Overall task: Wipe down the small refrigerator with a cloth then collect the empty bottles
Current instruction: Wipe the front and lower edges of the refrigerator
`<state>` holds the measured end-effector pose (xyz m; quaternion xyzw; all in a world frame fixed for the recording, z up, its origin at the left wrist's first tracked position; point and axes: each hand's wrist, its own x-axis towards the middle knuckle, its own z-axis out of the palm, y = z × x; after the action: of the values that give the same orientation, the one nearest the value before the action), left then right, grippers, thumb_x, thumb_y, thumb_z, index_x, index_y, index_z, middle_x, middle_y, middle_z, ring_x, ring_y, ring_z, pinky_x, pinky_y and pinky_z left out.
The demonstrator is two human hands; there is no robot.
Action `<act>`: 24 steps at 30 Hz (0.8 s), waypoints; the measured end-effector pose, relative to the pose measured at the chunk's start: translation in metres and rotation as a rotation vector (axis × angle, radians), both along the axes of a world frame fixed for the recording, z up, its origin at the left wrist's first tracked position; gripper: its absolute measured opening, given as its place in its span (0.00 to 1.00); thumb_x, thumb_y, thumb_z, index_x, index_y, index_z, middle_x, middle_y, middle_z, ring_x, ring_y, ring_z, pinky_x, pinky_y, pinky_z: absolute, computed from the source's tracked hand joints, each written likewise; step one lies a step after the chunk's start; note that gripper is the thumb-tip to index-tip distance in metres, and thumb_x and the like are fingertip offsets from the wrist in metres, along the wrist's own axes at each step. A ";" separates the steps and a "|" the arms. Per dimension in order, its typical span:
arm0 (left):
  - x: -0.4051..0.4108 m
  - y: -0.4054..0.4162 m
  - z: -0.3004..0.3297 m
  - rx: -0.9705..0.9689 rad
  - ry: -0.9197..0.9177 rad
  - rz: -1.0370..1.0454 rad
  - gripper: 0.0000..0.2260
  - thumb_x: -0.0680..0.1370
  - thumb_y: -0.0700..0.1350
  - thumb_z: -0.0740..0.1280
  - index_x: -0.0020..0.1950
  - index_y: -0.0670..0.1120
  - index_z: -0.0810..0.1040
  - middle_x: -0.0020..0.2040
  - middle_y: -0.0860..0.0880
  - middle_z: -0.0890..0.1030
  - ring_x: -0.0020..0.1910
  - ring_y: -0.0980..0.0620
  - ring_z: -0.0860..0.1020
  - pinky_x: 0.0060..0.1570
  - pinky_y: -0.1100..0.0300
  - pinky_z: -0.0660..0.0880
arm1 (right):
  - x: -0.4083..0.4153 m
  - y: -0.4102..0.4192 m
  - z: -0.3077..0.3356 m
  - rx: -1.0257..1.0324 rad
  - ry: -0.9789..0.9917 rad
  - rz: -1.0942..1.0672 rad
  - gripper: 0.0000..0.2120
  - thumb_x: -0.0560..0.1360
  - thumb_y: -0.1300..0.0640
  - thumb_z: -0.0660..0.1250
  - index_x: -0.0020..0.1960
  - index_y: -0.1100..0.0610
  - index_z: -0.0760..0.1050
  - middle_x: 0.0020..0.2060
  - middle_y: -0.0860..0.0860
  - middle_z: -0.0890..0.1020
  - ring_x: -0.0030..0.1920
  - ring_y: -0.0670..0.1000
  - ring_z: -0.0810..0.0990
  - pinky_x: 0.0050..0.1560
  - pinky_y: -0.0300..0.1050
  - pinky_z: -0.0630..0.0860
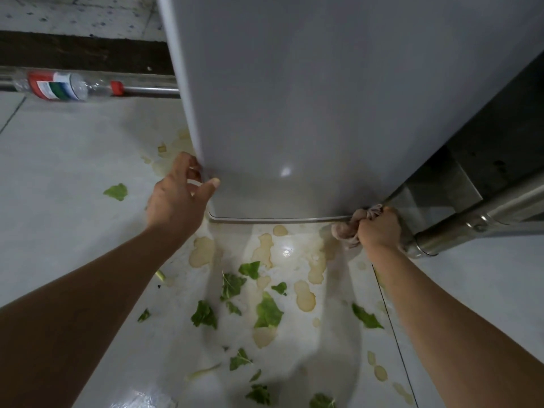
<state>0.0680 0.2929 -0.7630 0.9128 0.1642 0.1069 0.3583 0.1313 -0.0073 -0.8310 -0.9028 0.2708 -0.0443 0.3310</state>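
I am seeing the grey refrigerator (309,98) filling the frame from 12 to 2 o'clock, its door face running down to a lower edge near the centre; my left hand (176,198) is gripping the door's lower left corner at about 9 o'clock of that edge, fingers wrapping behind the side and the thumb lying on the front; my right hand (379,228) is closing in a fist around a bunched pinkish cloth (350,228), pressing it against the door's lower right corner at 3 o'clock of the centre. A clear plastic bottle (67,85) with a red cap and a red, white and green label is lying on its side at 10 o'clock, against a metal rail along the wall's foot, well apart from both hands. Below the door, from 5 to 7 o'clock, the pale floor (59,160) is carrying yellowish puddles (304,295) and torn green leaves (268,312); a steel tube (482,219) is lying at 3 o'clock, just beside the cloth hand.
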 end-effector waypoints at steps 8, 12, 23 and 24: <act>0.002 0.004 -0.002 0.010 -0.031 -0.044 0.14 0.75 0.52 0.66 0.54 0.47 0.68 0.46 0.50 0.79 0.47 0.44 0.80 0.49 0.45 0.76 | -0.027 0.065 -0.011 0.129 -0.086 0.077 0.15 0.74 0.68 0.63 0.59 0.68 0.66 0.55 0.63 0.77 0.57 0.60 0.77 0.54 0.43 0.69; 0.003 0.006 -0.003 0.015 -0.039 -0.047 0.13 0.75 0.51 0.67 0.52 0.46 0.69 0.46 0.49 0.80 0.46 0.45 0.80 0.47 0.48 0.76 | -0.029 0.069 -0.007 0.173 -0.100 0.042 0.15 0.74 0.67 0.66 0.58 0.68 0.67 0.55 0.62 0.78 0.55 0.58 0.78 0.52 0.41 0.70; 0.003 0.007 -0.007 0.018 -0.065 -0.060 0.13 0.74 0.53 0.66 0.52 0.46 0.69 0.45 0.53 0.79 0.45 0.49 0.80 0.46 0.48 0.77 | -0.001 0.012 0.001 0.337 -0.153 -0.307 0.16 0.73 0.67 0.64 0.60 0.69 0.72 0.53 0.63 0.79 0.54 0.61 0.79 0.43 0.27 0.70; 0.003 0.008 -0.007 0.025 -0.065 -0.070 0.14 0.74 0.53 0.66 0.52 0.46 0.69 0.45 0.53 0.79 0.45 0.49 0.80 0.46 0.48 0.77 | -0.003 0.018 -0.001 0.358 -0.148 -0.309 0.17 0.73 0.65 0.65 0.61 0.67 0.71 0.52 0.61 0.79 0.52 0.59 0.79 0.44 0.32 0.71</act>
<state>0.0712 0.3012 -0.7696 0.9184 0.1192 0.1261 0.3555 0.1282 0.0111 -0.8316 -0.7722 0.3841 -0.1115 0.4937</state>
